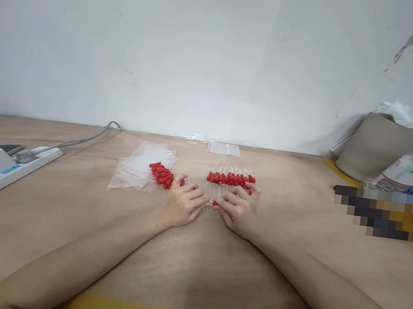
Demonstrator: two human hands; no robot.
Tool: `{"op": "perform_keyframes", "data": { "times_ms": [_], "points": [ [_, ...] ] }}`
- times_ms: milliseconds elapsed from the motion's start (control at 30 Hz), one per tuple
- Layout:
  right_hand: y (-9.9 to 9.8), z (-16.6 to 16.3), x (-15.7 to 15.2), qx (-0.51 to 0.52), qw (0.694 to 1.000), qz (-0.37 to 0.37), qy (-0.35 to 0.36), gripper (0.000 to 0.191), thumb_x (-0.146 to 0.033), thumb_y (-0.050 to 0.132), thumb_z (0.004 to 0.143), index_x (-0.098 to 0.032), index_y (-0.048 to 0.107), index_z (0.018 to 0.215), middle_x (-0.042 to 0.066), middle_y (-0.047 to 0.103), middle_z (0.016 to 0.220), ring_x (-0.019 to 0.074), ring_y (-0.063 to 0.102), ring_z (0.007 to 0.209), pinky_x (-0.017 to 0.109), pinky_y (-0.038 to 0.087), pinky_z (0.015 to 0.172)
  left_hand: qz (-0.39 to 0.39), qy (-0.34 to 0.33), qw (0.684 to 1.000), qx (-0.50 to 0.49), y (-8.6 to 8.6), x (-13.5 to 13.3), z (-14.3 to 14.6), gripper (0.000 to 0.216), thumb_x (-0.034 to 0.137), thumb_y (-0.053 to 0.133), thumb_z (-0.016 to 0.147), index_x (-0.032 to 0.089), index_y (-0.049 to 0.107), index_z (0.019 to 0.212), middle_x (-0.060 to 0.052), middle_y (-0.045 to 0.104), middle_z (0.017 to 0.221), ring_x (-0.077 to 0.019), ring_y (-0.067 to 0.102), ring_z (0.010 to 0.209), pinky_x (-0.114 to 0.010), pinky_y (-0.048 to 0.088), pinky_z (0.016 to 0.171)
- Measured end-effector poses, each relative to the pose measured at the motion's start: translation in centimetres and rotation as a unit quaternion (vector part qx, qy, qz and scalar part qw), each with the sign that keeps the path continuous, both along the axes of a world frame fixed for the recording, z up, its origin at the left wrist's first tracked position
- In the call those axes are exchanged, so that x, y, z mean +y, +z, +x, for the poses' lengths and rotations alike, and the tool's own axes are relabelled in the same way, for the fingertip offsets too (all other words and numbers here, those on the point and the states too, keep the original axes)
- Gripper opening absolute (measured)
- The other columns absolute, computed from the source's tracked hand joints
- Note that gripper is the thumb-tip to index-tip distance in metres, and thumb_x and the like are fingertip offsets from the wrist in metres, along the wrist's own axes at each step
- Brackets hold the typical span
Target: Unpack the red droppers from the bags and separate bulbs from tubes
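My left hand [185,203] is closed in a pinch, its fingertips on a thin clear dropper tube [210,203]. Facing it, my right hand [239,209] pinches a small red rubber bulb [215,203] at the tube's end. Whether the tube sits inside the bulb is too small to tell. Under and between both hands lies a row of clear tubes [212,192]. Loose red bulbs [161,174] are heaped beside my left hand. Just beyond my right hand, several droppers with red bulbs [229,179] lie side by side, tips toward the wall.
Clear zip bags [140,163] are spread left of the bulbs, and another small bag [224,149] lies near the wall. A power strip [44,154] with a grey cable [90,138] is at far left. Plastic bottles [404,170] and a brown roll [367,145] stand at right.
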State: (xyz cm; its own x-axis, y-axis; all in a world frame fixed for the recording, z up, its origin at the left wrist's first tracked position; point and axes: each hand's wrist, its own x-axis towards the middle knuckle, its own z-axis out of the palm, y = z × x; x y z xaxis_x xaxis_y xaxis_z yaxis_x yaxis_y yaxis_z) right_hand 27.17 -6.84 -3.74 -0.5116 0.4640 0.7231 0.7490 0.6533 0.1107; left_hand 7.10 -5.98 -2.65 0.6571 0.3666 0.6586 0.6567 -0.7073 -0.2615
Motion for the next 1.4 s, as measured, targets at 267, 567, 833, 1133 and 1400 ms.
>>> {"op": "perform_keyframes", "data": {
  "times_ms": [267,567,833,1133,1400],
  "points": [
    [-0.2,0.4,-0.2,-0.042,0.998,0.041,-0.018,0.021,-0.021,0.042,0.087,-0.032,0.061,0.086,-0.006,0.063,0.068,0.0118,0.052,0.079,0.041,0.013,0.093,-0.041,0.003,0.999,-0.005,0.2,-0.3,0.1,0.020,0.027,0.044,0.086,0.021,0.062,0.079,0.001,0.061,0.067,-0.0147,0.052,0.074,-0.043,0.024,0.092],
    [-0.2,1.2,-0.3,0.016,0.997,-0.057,0.040,0.027,-0.021,0.045,0.085,-0.042,0.060,0.093,-0.009,0.066,0.083,0.0099,0.057,0.082,0.036,0.029,0.084,-0.112,-0.001,0.993,-0.042,0.0,-0.6,-0.1,0.027,0.027,0.040,0.088,0.019,0.059,0.071,0.002,0.059,0.064,-0.0136,0.051,0.071,-0.042,0.022,0.092],
    [-0.5,2.0,-0.4,-0.001,0.998,-0.068,0.005,0.028,-0.027,0.046,0.085,-0.048,0.059,0.098,-0.010,0.067,0.084,0.0094,0.057,0.075,0.034,0.032,0.077,-0.118,-0.008,0.992,-0.039,-0.3,-0.5,-0.6,0.029,0.027,0.038,0.089,0.018,0.057,0.069,0.000,0.056,0.062,-0.0139,0.048,0.068,-0.036,0.032,0.078],
    [-0.4,7.1,2.5,0.231,0.956,-0.117,-0.141,0.030,-0.033,0.043,0.082,-0.017,0.067,0.092,0.009,0.058,0.082,0.0161,0.054,0.074,0.028,0.042,0.063,-0.140,0.079,0.979,-0.121,-0.6,1.2,-3.7,0.031,0.016,0.034,0.086,0.018,0.051,0.113,-0.004,0.047,0.083,-0.0137,0.051,0.075,-0.025,0.045,0.066],
    [-0.2,7.8,3.0,0.282,0.878,-0.304,-0.238,0.026,-0.031,0.058,0.066,-0.015,0.058,0.087,0.002,0.062,0.068,0.0120,0.054,0.058,0.022,0.040,0.053,-0.144,0.028,0.981,-0.128,-1.3,1.5,-3.2,0.027,0.008,0.037,0.082,0.018,0.051,0.102,-0.007,0.052,0.096,-0.0170,0.052,0.091,-0.030,0.045,0.080]
  ]
}}
